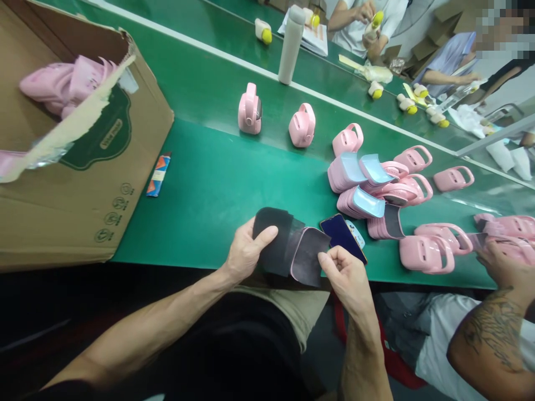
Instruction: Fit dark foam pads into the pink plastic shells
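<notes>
My left hand (244, 250) is closed round a stack of dark, round-cornered sheets (273, 245), its thumb lying on top. Overlapping their right side is a curved dark panel with a pink edge (309, 256). At that panel's right edge, the fingers of my right hand (345, 273) pinch its dark surface layer or film; which one I cannot tell. Just beyond my right hand, a phone (345, 236) lies on the green table. Stacks of curved pink panels stand farther right, some topped with light blue film (353, 167) and one with a dark face (392, 220).
At left stands a large cardboard box (142, 111) with pink parts inside. Several pink handled housings (301, 127) are spread over the green table (196, 206). Behind them is a white bottle (291, 44). A co-worker's tattooed arm (493, 328) reaches in from the right; other people work across the table.
</notes>
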The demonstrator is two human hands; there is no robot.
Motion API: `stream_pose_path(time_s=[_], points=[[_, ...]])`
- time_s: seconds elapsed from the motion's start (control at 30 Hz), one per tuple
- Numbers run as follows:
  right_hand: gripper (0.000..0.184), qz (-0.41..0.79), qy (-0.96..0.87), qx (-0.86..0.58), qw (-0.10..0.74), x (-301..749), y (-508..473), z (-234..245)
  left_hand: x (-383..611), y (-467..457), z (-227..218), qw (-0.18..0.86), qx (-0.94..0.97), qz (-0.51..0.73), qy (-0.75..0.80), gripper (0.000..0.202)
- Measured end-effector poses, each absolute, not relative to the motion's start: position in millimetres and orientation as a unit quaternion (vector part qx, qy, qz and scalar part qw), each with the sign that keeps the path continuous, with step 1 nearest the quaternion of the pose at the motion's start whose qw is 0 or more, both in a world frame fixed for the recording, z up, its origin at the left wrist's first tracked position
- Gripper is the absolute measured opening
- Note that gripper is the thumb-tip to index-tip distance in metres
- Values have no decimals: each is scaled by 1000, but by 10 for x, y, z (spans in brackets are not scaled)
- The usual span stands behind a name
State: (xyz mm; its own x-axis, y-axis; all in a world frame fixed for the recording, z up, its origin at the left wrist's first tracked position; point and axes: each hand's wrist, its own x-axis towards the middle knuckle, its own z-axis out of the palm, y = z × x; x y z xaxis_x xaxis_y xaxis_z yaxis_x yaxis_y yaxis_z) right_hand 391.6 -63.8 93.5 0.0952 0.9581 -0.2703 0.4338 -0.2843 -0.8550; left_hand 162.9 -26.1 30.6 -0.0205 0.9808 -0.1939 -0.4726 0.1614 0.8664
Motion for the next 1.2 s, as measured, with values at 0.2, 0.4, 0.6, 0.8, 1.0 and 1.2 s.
stream_pose_path(time_s=[0.2, 0.4, 0.6, 0.8, 1.0, 1.2], points=[[49, 415, -511, -686, 311, 3933, -639, 843, 1645, -307, 328, 682, 262, 552, 401, 57], [45, 419, -488, -678, 356, 3873, -658, 687, 1662, -352, 311, 711, 250, 532, 387, 55], [42, 404, -483, -681, 375, 3831, -708, 659, 1679, -402, 302, 719, 244, 524, 386, 56], [81, 375, -512, -683, 361, 3821, -676, 670, 1676, -437, 263, 721, 249, 522, 381, 54], [84, 359, -535, -689, 331, 3788, -616, 633, 1673, -462, 248, 709, 269, 529, 382, 52], [84, 370, -531, -680, 345, 3810, -625, 640, 1653, -471, 214, 704, 262, 535, 386, 50]])
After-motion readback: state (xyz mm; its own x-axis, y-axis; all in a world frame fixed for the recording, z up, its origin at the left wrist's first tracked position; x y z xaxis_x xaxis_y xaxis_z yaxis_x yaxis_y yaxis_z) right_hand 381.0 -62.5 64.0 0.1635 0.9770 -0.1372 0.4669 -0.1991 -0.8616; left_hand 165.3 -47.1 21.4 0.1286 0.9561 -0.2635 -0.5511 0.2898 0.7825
